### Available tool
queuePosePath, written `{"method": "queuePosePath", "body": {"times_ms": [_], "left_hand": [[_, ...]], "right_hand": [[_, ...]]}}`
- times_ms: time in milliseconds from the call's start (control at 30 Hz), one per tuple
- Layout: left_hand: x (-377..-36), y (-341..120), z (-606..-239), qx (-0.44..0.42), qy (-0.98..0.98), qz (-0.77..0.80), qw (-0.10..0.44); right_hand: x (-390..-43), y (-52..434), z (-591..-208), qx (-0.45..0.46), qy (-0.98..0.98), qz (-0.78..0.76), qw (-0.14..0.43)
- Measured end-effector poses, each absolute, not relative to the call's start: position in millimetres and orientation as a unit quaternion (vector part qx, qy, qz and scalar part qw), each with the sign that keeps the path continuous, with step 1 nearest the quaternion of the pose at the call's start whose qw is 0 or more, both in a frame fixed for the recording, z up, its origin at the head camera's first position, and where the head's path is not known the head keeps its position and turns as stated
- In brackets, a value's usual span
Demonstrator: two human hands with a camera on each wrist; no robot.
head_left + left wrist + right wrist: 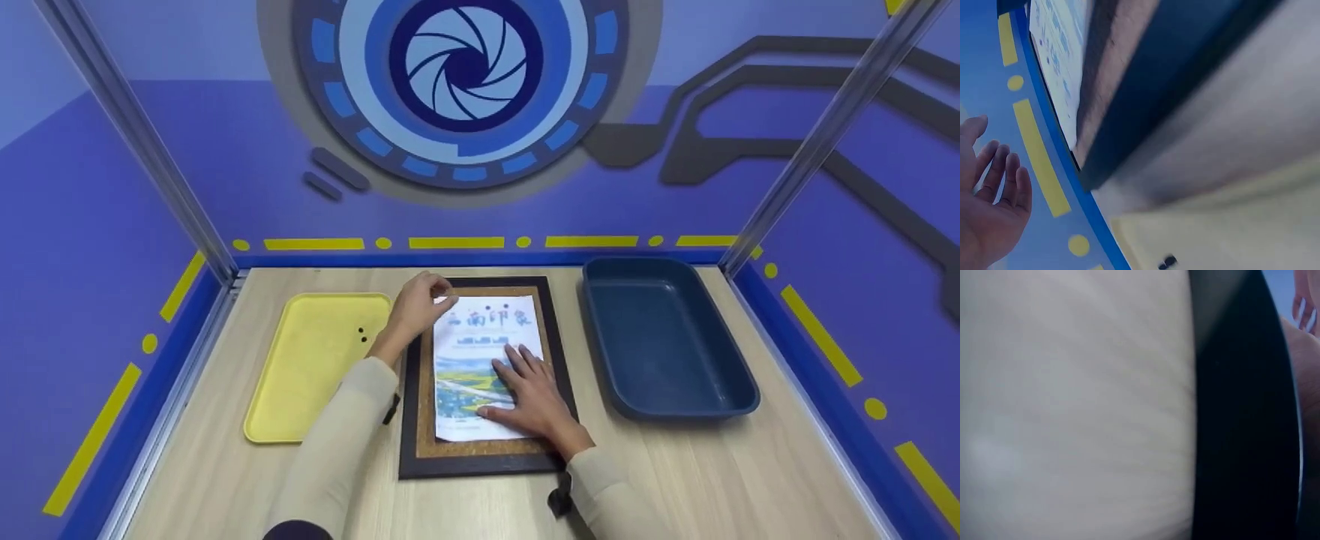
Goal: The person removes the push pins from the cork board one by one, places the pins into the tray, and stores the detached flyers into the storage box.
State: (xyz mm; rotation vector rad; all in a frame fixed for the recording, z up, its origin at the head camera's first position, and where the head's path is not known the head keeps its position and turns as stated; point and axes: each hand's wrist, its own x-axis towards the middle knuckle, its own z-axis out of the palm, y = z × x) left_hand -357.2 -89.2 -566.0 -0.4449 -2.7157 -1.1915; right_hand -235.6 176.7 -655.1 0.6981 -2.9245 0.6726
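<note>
L hand (991,208) (fingers straight) near poster (1058,62).

Sheet (484,360) on framed board (480,450); tray (315,367) left of board, bin (664,341) right.

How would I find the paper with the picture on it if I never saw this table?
Look at the wooden table, between the yellow tray and the blue tub. There lies a dark-framed cork board, and the paper lies on it under both hands. It is the only white, printed sheet.
</note>
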Motion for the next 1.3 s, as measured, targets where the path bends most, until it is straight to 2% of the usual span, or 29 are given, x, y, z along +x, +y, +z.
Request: {"method": "queuePosePath", "body": {"times_ms": [200,567,867,1067,1300], "left_hand": [[-368,-59,-581,-0.154,-0.898,-0.405,0.075],[-373,-24,-602,-0.112,-0.902,-0.417,-0.005],[-383,-13,-611,-0.094,-0.916,-0.389,-0.021],[-388,-12,-621,-0.073,-0.925,-0.371,-0.019],[-394,-6,-630,-0.057,-0.939,-0.338,0.011]], "right_hand": [[-238,176,-653,0.229,-0.948,0.219,0.033],[-237,177,-655,0.220,-0.949,0.225,0.029],[-237,176,-656,0.219,-0.950,0.223,0.027],[-235,175,-654,0.220,-0.951,0.216,0.022],[-235,175,-653,0.222,-0.951,0.212,0.029]]}}
